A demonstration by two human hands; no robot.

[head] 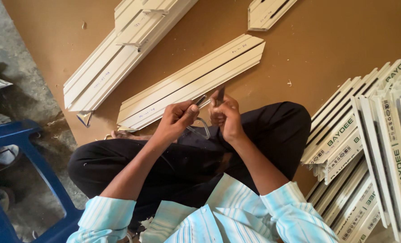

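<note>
Striped sleeves point(200, 220) are filling the bottom of the frame; the person is sitting cross-legged in dark trousers point(182, 157) on a brown board point(326, 40) laid on the floor. Both hands are meeting just above the lap. Left hand point(175, 120) is curling shut around a small dark tool point(202, 100), thumb pressing on top. Right hand point(225, 118) is closing on a thin dark blade-like piece point(220, 95) sticking up between its fingers; what exactly it is cannot be told. A grey wire loop point(202, 128) is hanging under the hands, over the trousers. Nearest profile point(191, 81), cream, mitre-cut, is lying flat on the board just beyond the hands, not touching them. More profiles point(119, 49) are lying further off at upper left; a stack point(367, 148) with printed film is leaning at right. Blue stool point(25, 153) is standing at left on concrete. Risk, judged: hands are working close together with a pointed piece between them, so a slip could nick a finger or drop the piece into the lap. The loop could snag on a knee.
</note>
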